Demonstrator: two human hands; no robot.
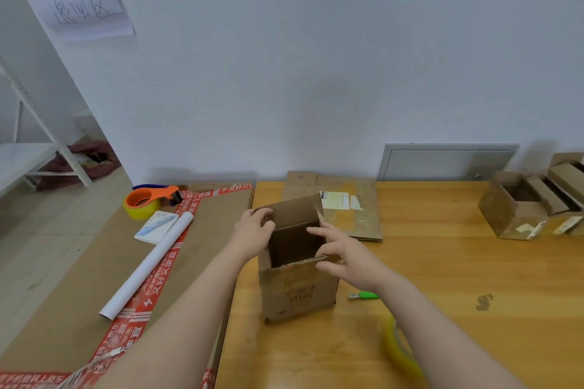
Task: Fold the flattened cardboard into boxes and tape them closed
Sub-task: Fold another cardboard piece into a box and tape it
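The box [297, 290] stands upright on the table [442, 278], mouth up, squarely between the hands. The left hand [254, 232] curls over the left wall's top edge. The right hand [339, 254] pinches the near-right rim, forefinger out over the opening. Flaps fold inward next, I reckon. The tape roll [401, 354] lies by the right forearm, and the dispenser [148, 199] sits well off left.

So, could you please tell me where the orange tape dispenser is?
In the head view, the orange tape dispenser sits far left on the flat cardboard sheet, just behind the notepad.
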